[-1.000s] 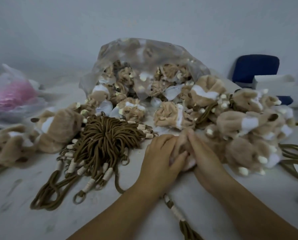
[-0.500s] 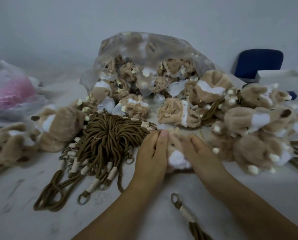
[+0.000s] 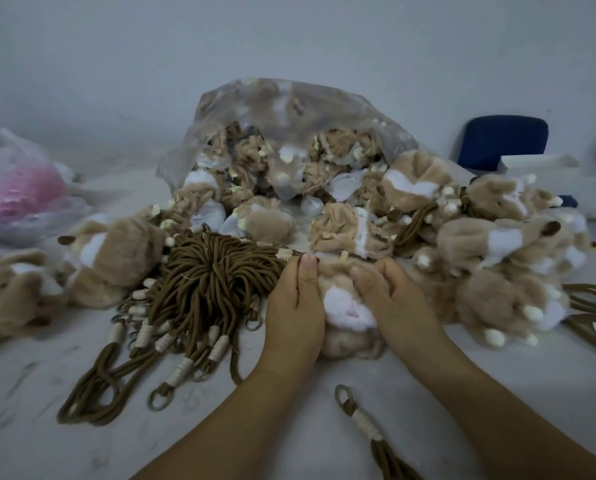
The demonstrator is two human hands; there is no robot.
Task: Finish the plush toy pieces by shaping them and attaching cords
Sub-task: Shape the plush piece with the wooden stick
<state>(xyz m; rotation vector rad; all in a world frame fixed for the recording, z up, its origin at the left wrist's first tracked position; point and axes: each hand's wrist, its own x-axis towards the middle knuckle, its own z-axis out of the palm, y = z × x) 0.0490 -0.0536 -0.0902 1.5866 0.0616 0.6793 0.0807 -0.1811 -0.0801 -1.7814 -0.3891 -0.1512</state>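
Plush piece (image 3: pixel 348 313) tan w/ white patch; cords (image 3: pixel 206 275) brown, cream wraps; chair (image 3: pixel 504 140) blue.

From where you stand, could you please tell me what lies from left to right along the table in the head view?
Pink bag → brown cord bundle → left hand → plush piece held between the hands → right hand → plush pile.
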